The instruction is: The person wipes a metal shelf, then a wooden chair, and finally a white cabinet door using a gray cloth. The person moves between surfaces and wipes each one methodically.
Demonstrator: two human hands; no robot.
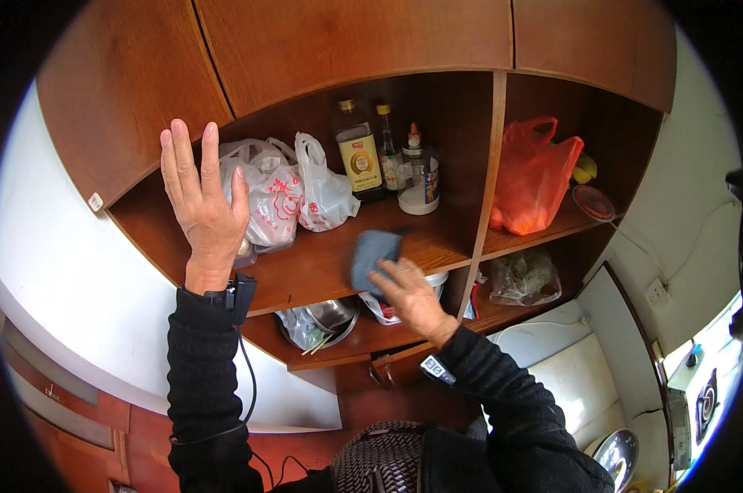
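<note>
My right hand (415, 302) presses its fingers on a blue-grey folded cloth (371, 256) at the front of the wooden shelf (322, 259); both are slightly blurred. Raised at the left, my left hand (208, 206) is flat with fingers apart and holds nothing. It overlaps the cabinet door edge and a white plastic bag (266, 209); whether it touches either I cannot tell. A second tied white bag (322, 191) sits to the right. Behind the cloth stand a dark oil bottle (360, 157), a slimmer yellow-capped bottle (388, 154) and a glass jar of white contents (418, 185).
Past the upright divider (488, 179) are a red plastic bag (531, 179), a round clear lid (593, 203) and, lower down, a clear bag of greens (524, 280). A metal pot (333, 315) sits on the shelf beneath. A gas stove (707, 400) is at far right.
</note>
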